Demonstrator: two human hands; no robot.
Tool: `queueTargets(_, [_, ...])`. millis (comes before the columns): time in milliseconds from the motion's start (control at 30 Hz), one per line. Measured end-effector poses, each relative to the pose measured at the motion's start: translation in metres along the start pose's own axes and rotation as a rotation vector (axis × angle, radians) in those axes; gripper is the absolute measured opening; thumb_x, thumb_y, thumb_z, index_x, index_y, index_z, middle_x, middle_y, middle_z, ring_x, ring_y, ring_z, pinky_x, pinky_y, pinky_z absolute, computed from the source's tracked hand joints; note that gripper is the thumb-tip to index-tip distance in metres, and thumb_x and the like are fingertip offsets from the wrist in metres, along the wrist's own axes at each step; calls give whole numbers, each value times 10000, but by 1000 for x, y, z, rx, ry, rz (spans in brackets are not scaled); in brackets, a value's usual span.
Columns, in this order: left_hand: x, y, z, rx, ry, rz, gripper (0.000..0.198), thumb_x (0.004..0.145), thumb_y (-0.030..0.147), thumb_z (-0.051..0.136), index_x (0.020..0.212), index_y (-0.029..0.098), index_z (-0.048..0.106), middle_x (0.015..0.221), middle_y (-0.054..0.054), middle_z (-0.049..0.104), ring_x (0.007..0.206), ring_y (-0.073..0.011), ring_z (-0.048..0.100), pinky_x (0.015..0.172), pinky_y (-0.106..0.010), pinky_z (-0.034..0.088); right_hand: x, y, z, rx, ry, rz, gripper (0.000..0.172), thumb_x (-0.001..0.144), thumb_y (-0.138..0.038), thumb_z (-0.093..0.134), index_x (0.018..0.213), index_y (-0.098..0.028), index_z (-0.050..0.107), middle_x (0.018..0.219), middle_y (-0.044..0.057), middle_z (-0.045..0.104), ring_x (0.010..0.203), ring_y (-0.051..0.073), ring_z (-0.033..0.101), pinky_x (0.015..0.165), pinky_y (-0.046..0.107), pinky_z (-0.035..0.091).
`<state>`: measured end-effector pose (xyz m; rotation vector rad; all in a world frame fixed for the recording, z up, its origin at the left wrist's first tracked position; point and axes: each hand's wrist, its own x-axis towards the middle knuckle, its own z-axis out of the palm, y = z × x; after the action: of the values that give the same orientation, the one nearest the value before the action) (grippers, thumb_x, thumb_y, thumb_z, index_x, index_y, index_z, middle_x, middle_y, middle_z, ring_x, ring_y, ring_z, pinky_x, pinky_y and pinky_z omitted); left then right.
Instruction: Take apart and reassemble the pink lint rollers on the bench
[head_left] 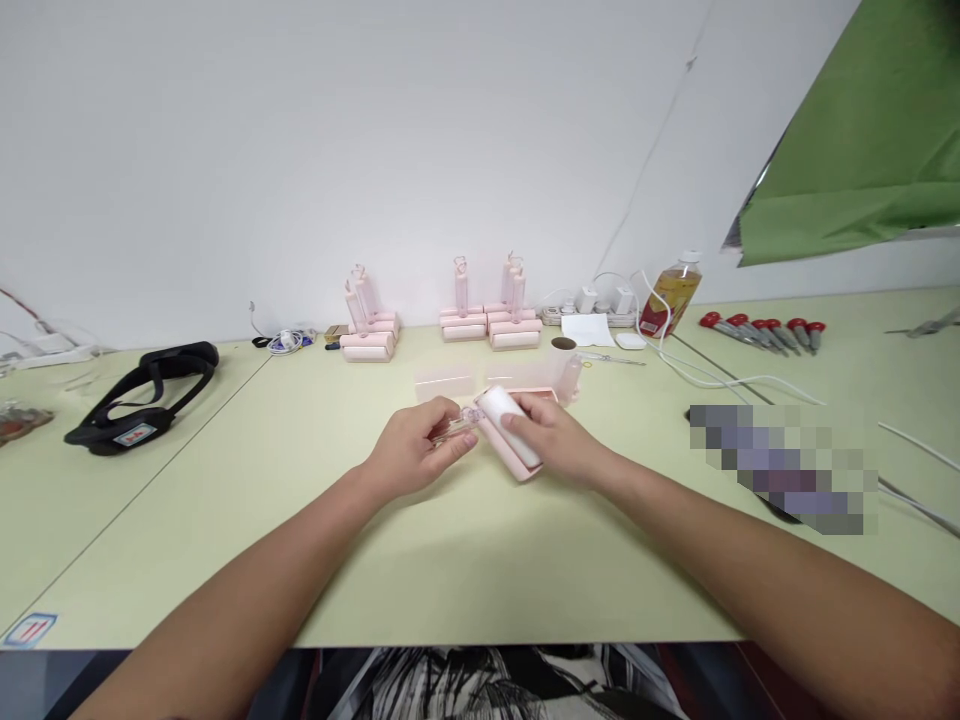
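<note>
In the head view my left hand [415, 445] is closed around a clear handle [452, 428] with a small loop at its end. The loop meets the upper end of a pink-and-white lint roller [514, 435]; whether they are joined I cannot tell. My right hand [561, 436] grips the lint roller, thumb across its white roll, and holds it tilted above the table. Just beyond my hands lie translucent pink covers [445, 381] and a pink tray-like piece [534, 394], partly hidden by my right hand. A roll with a brown core [562, 345] stands behind them.
Several pink lint rollers with upright handles [461, 295] stand along the wall. To the right are a drink bottle [673, 295], white cables [697, 375], red-capped tools [761, 328] and a pixelated object [780, 470]. A black headset [142, 395] lies left on the table [315, 580].
</note>
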<state>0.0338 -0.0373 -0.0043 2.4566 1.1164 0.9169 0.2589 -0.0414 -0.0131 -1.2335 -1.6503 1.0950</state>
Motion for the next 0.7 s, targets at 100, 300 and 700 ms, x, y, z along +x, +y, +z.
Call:
queueTargets(100, [1, -1, 0, -41, -78, -37, 267, 904, 473, 471, 921, 207, 453, 583, 74, 421, 530, -101, 402, 531, -226, 300, 4, -2, -2, 440, 104, 103, 276, 814, -422, 530, 972, -205, 593, 838, 33, 670, 754, 218, 617, 638, 315, 475])
queueTargets(300, [1, 4, 2, -79, -185, -66, 312, 957, 494, 348, 870, 211, 449, 627, 48, 479, 575, -123, 451, 555, -242, 308, 0, -3, -1, 740, 36, 100, 296, 786, -444, 623, 957, -207, 579, 804, 28, 664, 644, 171, 567, 542, 262, 420])
queueTargets(700, [1, 6, 3, -59, -237, 2, 395, 988, 462, 246, 847, 193, 499, 663, 10, 544, 595, -137, 499, 581, -252, 349, -3, -3, 3, 666, 37, 27, 312, 761, -427, 674, 959, -217, 556, 782, 5, 623, 675, 155, 540, 563, 237, 392])
